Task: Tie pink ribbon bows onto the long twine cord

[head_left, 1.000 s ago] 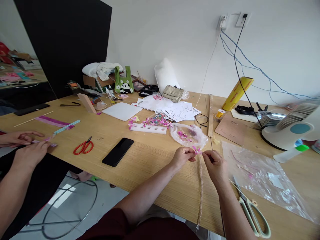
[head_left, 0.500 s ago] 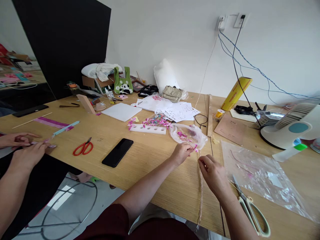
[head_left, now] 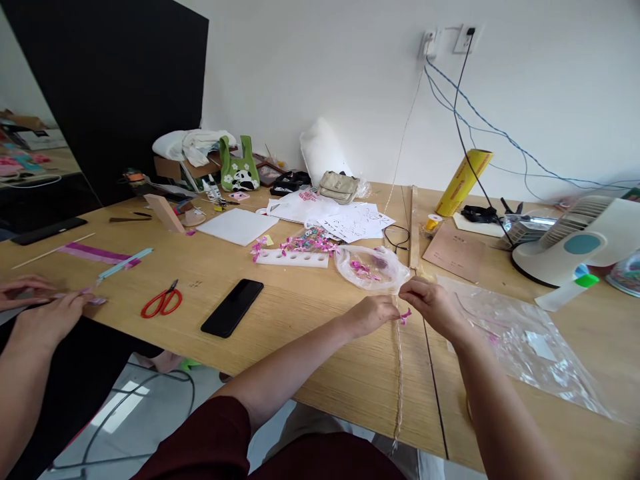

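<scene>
My left hand [head_left: 374, 315] is closed in a pinch on a small pink ribbon flower [head_left: 405, 317], which sticks out past its fingertips. Just beyond and to the right, my right hand [head_left: 431, 301] is also pinched shut; whatever lies between its fingers is too small to make out. A pale braided cord [head_left: 399, 380] runs down from below my left fingertips toward the table's front edge. Behind both hands lies a clear plastic bag [head_left: 343, 275] with pink flowers [head_left: 363, 269] in it. A white foam strip [head_left: 300, 259] with holes stands left of the bag, pink flowers along its back.
A black phone [head_left: 233, 308] and red-handled scissors [head_left: 161, 301] lie to the left. A co-worker's hands [head_left: 50, 320] work at the far left by ribbon strips [head_left: 95, 255]. On the right are a flat clear plastic sheet [head_left: 520, 353], a glue bottle [head_left: 565, 293] and a white fan [head_left: 560, 243].
My right hand has moved up and away from me, beyond my left. My left hand has come slightly nearer with the flower. The white-handled scissors are now hidden near my right forearm.
</scene>
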The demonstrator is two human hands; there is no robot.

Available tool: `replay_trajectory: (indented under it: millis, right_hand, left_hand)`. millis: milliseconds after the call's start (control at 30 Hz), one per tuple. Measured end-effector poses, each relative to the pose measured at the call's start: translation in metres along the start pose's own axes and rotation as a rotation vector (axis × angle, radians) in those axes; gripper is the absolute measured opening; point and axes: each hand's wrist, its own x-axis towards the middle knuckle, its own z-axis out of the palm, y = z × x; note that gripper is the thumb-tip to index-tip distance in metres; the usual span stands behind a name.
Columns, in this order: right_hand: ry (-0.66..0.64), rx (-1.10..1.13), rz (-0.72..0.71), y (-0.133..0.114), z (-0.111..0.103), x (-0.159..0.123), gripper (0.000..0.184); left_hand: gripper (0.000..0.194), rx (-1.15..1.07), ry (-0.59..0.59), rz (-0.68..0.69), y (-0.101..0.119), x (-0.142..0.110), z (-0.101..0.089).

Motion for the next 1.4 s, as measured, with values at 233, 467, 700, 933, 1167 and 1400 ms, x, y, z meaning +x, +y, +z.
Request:
replay_trajectory:
  millis: [233, 467, 700, 933, 1167, 1400]
  right_hand:
    - [0.018, 0.546, 0.315, 0.044, 0.041, -0.016, 0.026]
    - [0.180, 0.630, 0.434, 0.036, 0.069, -0.037, 0.030]
    - [0.284, 0.287, 0.371, 0.012, 0.080, -0.044, 0.025]
    - [0.241, -0.019, 0.267, -0.013, 0.071, -0.039, 0.020]
    - [0.073, -0.265, 0.208, -0.022, 0.053, -0.035, 0.021]
    - [-0.095, -0.097, 0.014, -0.008, -0.002, -0.005, 0.019]
  left_hand:
    - [0.024, -0.134, 0.211, -0.167, -0.001, -0.005, 0.003]
    - [0.024, -0.190, 0.374, -0.215, -0.022, 0.000, -0.008]
    - [0.017, 0.025, 0.409, -0.173, -0.027, 0.001, -0.013]
    - [0.019, 0.411, 0.372, 0.047, -0.029, 0.001, -0.011]
    - [0.024, 0.851, 0.137, 0.179, -0.037, 0.004, -0.020]
    - [0.027, 0.752, -0.272, 0.348, -0.017, -0.004, -0.020]
